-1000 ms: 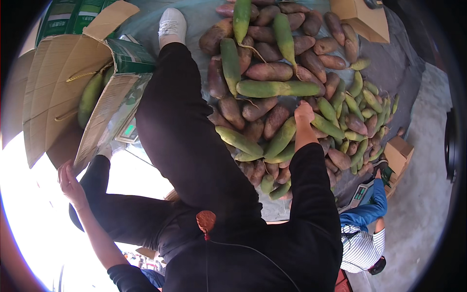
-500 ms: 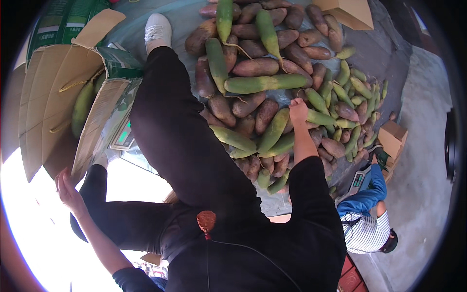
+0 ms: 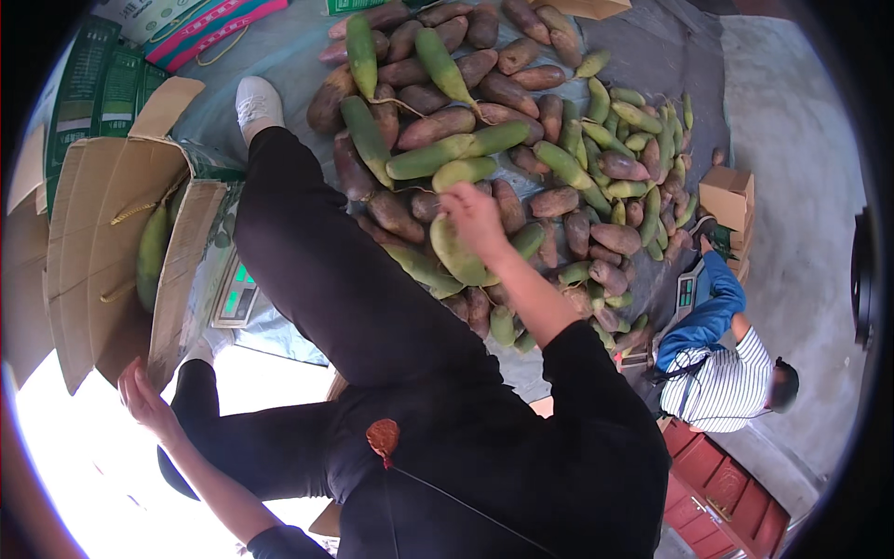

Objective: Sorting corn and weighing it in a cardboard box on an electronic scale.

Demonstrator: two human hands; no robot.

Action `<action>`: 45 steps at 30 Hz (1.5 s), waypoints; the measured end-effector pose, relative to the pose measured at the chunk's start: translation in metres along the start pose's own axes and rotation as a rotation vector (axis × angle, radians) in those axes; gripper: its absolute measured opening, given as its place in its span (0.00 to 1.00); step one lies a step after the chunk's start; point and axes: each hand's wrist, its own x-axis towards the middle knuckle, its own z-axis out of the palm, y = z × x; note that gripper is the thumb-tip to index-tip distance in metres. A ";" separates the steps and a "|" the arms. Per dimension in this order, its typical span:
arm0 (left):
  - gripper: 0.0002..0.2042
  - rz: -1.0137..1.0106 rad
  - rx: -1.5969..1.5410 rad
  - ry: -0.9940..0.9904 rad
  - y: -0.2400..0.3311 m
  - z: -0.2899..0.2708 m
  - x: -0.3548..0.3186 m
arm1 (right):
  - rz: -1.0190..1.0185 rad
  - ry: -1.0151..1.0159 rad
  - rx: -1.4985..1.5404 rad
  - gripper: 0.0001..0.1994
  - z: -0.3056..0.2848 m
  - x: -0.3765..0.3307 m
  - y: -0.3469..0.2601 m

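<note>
Above the pile, my right hand [image 3: 473, 219] has its fingers closed against a plump green radish [image 3: 454, 252], slightly blurred; the hand covers part of it. Just beyond the fingers lies another green radish [image 3: 466, 170]. Around them spreads a heap of radishes, some green, some reddish-brown [image 3: 428, 129]. On the left, my left hand [image 3: 147, 402] is empty with fingers apart, beside the near edge of an open cardboard box [image 3: 98, 224]. Inside that box a green radish [image 3: 151, 256] is visible next to a yellow rope handle [image 3: 140, 212].
A scale with a lit display [image 3: 235, 296] stands between the box and my leg. Green cartons [image 3: 98, 84] are stacked at the far left. On the right, a person in a striped top [image 3: 717, 384] bends beside another scale [image 3: 687, 291] and brown boxes [image 3: 728, 197].
My right hand has moved left across the heap, and a green radish is now at its fingers. My left hand stays near the box. The whole view has shifted.
</note>
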 end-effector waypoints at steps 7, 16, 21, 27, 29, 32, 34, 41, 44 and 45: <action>0.10 0.028 0.030 -0.015 -0.002 -0.002 -0.003 | 0.041 -0.095 -0.040 0.07 0.017 0.013 -0.019; 0.12 -0.155 -0.074 0.018 0.006 0.003 -0.003 | 0.066 0.280 -1.084 0.13 -0.108 0.104 0.087; 0.13 -0.274 -0.073 0.026 -0.005 0.000 -0.009 | 0.471 0.043 -1.456 0.31 -0.149 0.131 0.128; 0.10 -0.265 0.094 -0.034 0.034 -0.007 0.006 | 0.517 -0.185 -1.400 0.39 -0.154 0.124 0.121; 0.08 -0.223 0.184 0.000 0.039 -0.004 0.009 | 0.462 -0.211 -1.557 0.32 -0.152 0.122 0.121; 0.08 -0.247 0.163 0.015 0.037 -0.009 0.006 | 0.382 -0.229 -1.621 0.30 -0.145 0.111 0.123; 0.07 -0.176 0.179 0.026 0.042 -0.011 0.008 | 0.333 -0.224 -1.631 0.30 -0.141 0.104 0.118; 0.09 -0.167 0.145 0.035 0.038 -0.016 0.005 | 0.144 -0.024 -1.366 0.31 -0.142 0.071 0.086; 0.08 -0.158 0.113 0.057 0.040 -0.021 0.004 | 0.170 0.140 -1.038 0.30 -0.144 0.063 0.072; 0.07 -0.136 0.100 0.062 0.040 -0.022 0.003 | 0.217 0.191 -0.834 0.30 -0.144 0.061 0.067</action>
